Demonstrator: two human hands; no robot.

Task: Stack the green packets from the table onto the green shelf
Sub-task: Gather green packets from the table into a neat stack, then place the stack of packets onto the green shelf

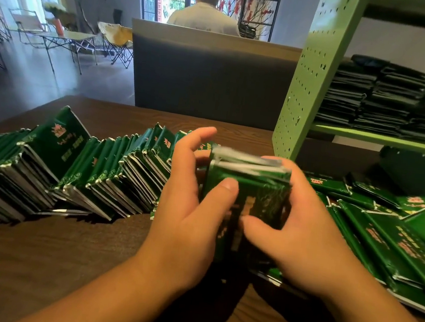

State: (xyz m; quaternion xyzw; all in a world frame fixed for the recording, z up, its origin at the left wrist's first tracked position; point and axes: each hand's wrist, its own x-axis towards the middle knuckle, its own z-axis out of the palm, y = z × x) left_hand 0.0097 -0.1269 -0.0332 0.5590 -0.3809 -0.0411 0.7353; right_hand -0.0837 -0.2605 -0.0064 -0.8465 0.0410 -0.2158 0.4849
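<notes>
Several stacks of dark green foil packets (374, 100) already lie flat on the middle board of the green perforated metal shelf (315, 74) at the upper right of the frame, so I judge the job well begun but far from finished. A long leaning row of the same glossy green packets (71, 170) runs across the left half of the picture, and a looser fan of them (398, 231) lies at the right edge — most of the stock is, by my reckoning, still on the table.

At frame centre I have a small bundle of green packets (250, 192) held upright between both hands. My left hand (189, 206) has its thumb pressed on the front face and its fingers curled behind; my right hand (302, 225) clamps the other side, thumb low on the front. The bundle is blurred, so I cannot count it.

All this sits on a dark brown wood-grain table (31, 272). Beyond it stands a grey partition (210, 80), with a person (205, 15) behind it, back turned, and folding chairs (69, 33) at the upper left near bright windows.
</notes>
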